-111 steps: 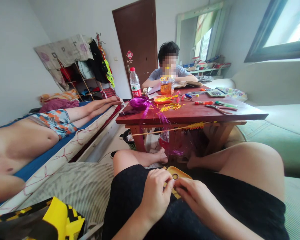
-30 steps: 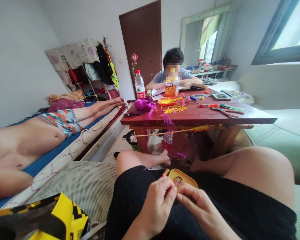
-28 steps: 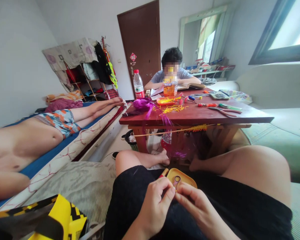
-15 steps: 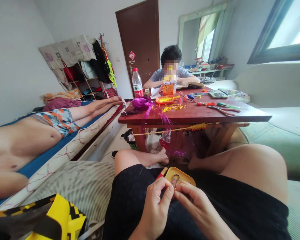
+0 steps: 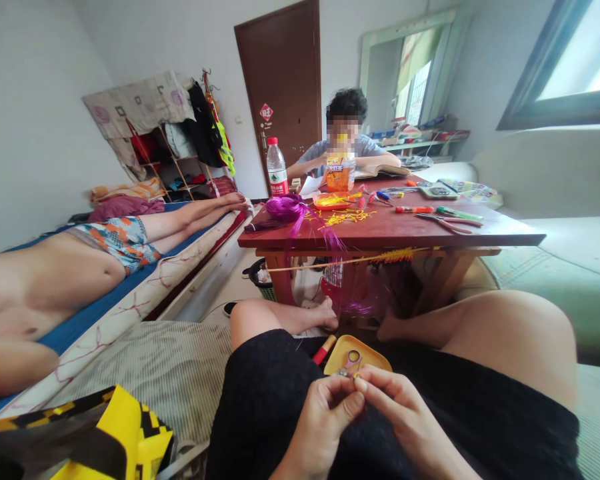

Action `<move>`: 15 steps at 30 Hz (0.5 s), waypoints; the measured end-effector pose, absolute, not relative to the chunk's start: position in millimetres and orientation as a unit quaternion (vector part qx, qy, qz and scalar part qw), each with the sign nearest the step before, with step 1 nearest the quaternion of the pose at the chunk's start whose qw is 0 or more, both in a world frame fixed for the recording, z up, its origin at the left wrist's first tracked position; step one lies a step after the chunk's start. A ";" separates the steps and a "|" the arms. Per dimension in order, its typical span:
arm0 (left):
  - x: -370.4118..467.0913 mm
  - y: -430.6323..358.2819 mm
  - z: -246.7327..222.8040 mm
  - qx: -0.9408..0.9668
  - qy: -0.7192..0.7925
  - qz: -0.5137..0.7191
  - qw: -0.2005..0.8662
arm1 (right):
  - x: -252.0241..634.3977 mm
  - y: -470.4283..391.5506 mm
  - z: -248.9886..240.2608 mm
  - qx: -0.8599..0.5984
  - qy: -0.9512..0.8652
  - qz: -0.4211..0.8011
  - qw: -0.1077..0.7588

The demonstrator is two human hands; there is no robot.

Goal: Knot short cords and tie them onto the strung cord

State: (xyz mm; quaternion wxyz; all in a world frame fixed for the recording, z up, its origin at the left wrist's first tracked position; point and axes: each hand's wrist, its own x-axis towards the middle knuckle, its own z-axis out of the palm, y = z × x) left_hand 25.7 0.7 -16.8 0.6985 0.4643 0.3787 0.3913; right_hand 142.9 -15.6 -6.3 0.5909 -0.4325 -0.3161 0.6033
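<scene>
Both of my hands meet over my lap, fingertips together. My left hand (image 5: 330, 417) is closed in a pinch, thumb against forefinger. My right hand (image 5: 397, 403) pinches from the other side. Between the fingertips shows a tiny yellow piece (image 5: 356, 375), too small to make out its kind. Just beyond the fingers lies a yellow tray (image 5: 375, 357), with small scissors (image 5: 353, 359) in it, partly hidden by my fingers. A red and tan stick-like thing (image 5: 324, 350) rests against the tray's left side.
Ahead stands a red table (image 5: 380, 230) with purple strands (image 5: 285, 208), yellow pieces (image 5: 347, 218), pliers (image 5: 450, 223) and a water bottle (image 5: 276, 167). A person (image 5: 347, 133) sits behind it. Another person (image 5: 95, 260) lies on a bed at left. A yellow-black bag (image 5: 115, 433) is nearby.
My hands have shifted slightly right and turned, the left thumb now lower across the fingers. More of the red and tan stick shows. The view has moved a little.
</scene>
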 end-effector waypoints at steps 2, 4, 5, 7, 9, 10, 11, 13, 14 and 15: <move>29.3 0.3 -20.5 0.428 0.347 0.396 0.735 | 140.6 -18.3 -6.3 -0.416 -0.287 0.631 0.589; 31.1 -0.3 -21.6 0.417 0.326 0.399 0.749 | 139.0 -21.1 -7.0 -0.395 -0.269 0.654 0.586; 31.4 -1.1 -21.0 0.418 0.321 0.400 0.750 | 138.6 -22.3 -7.4 -0.388 -0.258 0.661 0.587; 30.8 -3.4 -18.0 0.435 0.323 0.405 0.737 | 138.3 -23.9 -8.1 -0.379 -0.242 0.671 0.590; 29.6 -6.7 -13.9 0.474 0.330 0.409 0.707 | 138.4 -24.6 -8.7 -0.372 -0.231 0.681 0.587; 28.9 -8.2 -12.1 0.500 0.331 0.410 0.687 | 138.4 -24.6 -8.8 -0.369 -0.226 0.686 0.585; 28.4 -9.4 -10.9 0.529 0.331 0.409 0.666 | 138.5 -24.5 -9.0 -0.367 -0.221 0.691 0.583; 27.4 -10.0 -10.4 0.584 0.333 0.406 0.619 | 138.5 -23.4 -9.0 -0.368 -0.218 0.695 0.579; 27.0 -9.2 -10.9 0.608 0.339 0.403 0.594 | 138.9 -22.2 -8.8 -0.370 -0.227 0.691 0.578; 26.4 -7.9 -11.4 0.629 0.349 0.398 0.570 | 139.6 -20.6 -8.5 -0.373 -0.249 0.683 0.576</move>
